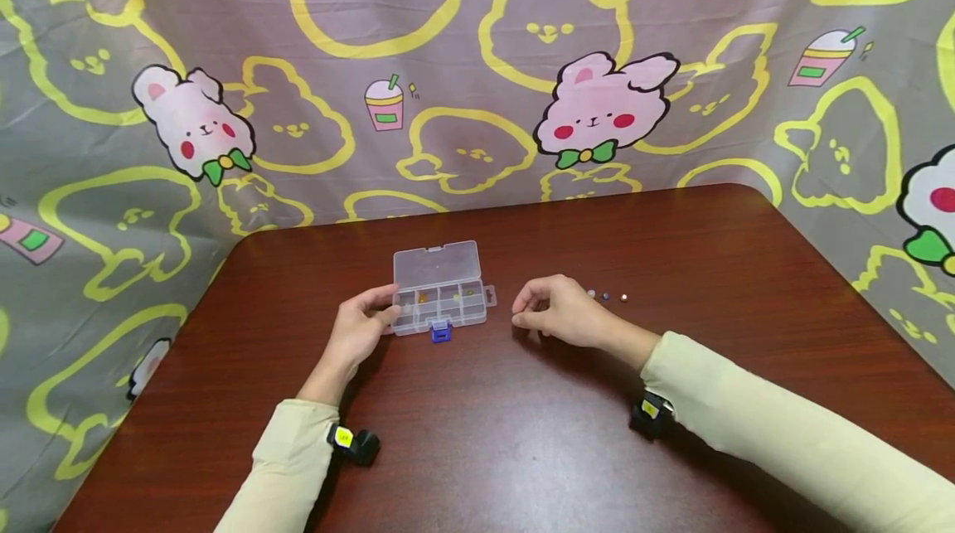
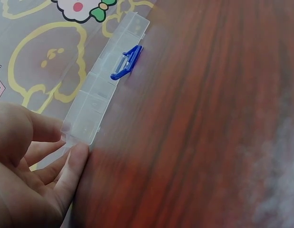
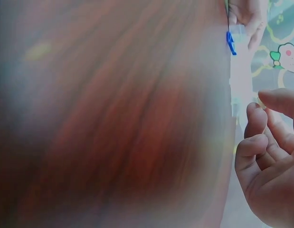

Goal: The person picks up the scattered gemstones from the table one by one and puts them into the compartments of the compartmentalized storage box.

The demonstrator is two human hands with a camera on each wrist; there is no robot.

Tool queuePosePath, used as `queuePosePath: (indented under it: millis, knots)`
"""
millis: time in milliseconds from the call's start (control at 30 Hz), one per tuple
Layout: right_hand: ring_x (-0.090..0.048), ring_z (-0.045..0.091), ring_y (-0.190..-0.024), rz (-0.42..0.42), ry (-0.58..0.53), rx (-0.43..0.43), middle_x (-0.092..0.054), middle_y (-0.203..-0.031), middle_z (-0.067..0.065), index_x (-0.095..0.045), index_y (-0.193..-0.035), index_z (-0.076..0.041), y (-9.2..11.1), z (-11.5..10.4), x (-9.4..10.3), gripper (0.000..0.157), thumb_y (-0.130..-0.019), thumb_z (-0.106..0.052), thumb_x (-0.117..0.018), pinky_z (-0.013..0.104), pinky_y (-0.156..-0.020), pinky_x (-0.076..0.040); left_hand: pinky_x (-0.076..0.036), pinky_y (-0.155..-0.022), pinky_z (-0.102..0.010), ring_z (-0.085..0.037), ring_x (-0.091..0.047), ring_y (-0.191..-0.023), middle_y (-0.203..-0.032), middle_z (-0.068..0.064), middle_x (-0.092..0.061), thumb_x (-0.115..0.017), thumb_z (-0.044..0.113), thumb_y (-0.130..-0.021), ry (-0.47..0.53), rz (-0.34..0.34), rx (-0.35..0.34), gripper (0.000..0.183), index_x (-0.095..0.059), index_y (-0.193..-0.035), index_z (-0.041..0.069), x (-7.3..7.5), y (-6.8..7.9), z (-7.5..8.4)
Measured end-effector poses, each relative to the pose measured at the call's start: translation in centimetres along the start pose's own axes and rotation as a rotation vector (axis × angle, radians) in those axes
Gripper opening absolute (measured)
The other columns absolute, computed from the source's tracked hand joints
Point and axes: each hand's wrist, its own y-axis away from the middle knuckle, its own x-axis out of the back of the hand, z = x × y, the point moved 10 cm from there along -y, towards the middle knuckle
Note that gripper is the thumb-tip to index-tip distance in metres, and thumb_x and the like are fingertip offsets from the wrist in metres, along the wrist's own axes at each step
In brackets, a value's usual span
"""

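Note:
A clear plastic compartment box (image 1: 440, 307) lies on the table with its lid (image 1: 437, 265) raised at the back and a blue latch (image 1: 441, 332) hanging at the front. Small yellow and orange bits show in some compartments. My left hand (image 1: 360, 330) grips the box's left end, thumb at the front corner and fingers behind. Right of the box, my right hand (image 1: 563, 313) is held low over the table. Its thumb and forefinger pinch a tiny pale bead-like piece (image 3: 262, 102), mostly hidden by the fingertips; the other fingers curl inward.
Three tiny bead-like pieces lie beyond the right hand: a pale one (image 1: 592, 293), a dark bluish one (image 1: 605, 296) and a whitish one (image 1: 623, 297). The brown wooden table (image 1: 477, 433) ends at a patterned curtain (image 1: 462, 44) behind and at both sides.

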Motion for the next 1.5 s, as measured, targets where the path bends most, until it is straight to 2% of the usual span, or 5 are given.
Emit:
queuePosePath:
  millis: [167, 467, 800, 1133, 1500]
  knots:
    - [-0.060, 0.016, -0.055, 0.001, -0.008, 0.015, -0.066, -0.073, -0.002, -0.071, -0.086, -0.009, -1.1, -0.7, -1.0, 0.006, -0.087, -0.007, -0.077, 0.026, -0.051, -0.050, -0.055, -0.071, -0.020, -0.024, -0.061, -0.095, -0.128, -0.024, -0.061, -0.062, 0.000, -0.096, 0.006, -0.009, -0.003, 0.039, -0.060, -0.135, -0.002, 0.0, 0.1, 0.0]
    - [-0.066, 0.029, -0.059, -0.022, -0.031, 0.052, -0.066, -0.073, -0.001, -0.070, -0.086, -0.006, -2.5, -2.4, -3.0, 0.007, -0.087, -0.003, -0.076, 0.024, -0.053, -0.048, -0.055, -0.069, -0.020, -0.020, -0.061, -0.091, -0.126, -0.025, -0.061, -0.062, -0.001, -0.096, 0.019, -0.005, -0.008, 0.038, -0.061, -0.134, -0.003, 0.0, 0.0, 0.0]
    - [-0.060, 0.008, -0.062, -0.028, 0.021, 0.117, -0.067, -0.073, -0.004, -0.071, -0.085, -0.007, -3.9, -4.2, -5.0, 0.008, -0.085, -0.004, -0.078, 0.022, -0.061, -0.050, -0.055, -0.070, -0.021, -0.020, -0.063, -0.092, -0.125, -0.024, -0.062, -0.064, -0.001, -0.095, 0.020, -0.003, 0.001, 0.038, -0.062, -0.134, -0.002, 0.1, 0.0, -0.2]
    - [-0.057, 0.007, -0.059, -0.007, 0.042, 0.121, -0.067, -0.072, -0.004, -0.073, -0.084, -0.007, -5.9, -5.7, -6.4, 0.004, -0.085, -0.007, -0.077, 0.021, -0.056, -0.047, -0.055, -0.068, -0.021, -0.013, -0.063, -0.085, -0.123, -0.026, -0.062, -0.064, -0.002, -0.095, 0.043, 0.001, -0.015, 0.038, -0.061, -0.133, -0.004, 0.1, -0.1, -0.1]
    - [-0.058, 0.003, -0.065, -0.026, 0.076, 0.124, -0.070, -0.076, -0.002, -0.075, -0.089, -0.004, -7.8, -7.3, -8.4, 0.002, -0.087, -0.005, -0.075, 0.018, -0.061, -0.048, -0.054, -0.069, -0.020, -0.011, -0.063, -0.084, -0.125, -0.028, -0.062, -0.063, -0.002, -0.095, 0.074, -0.006, -0.019, 0.038, -0.061, -0.132, -0.005, 0.1, 0.0, 0.2]
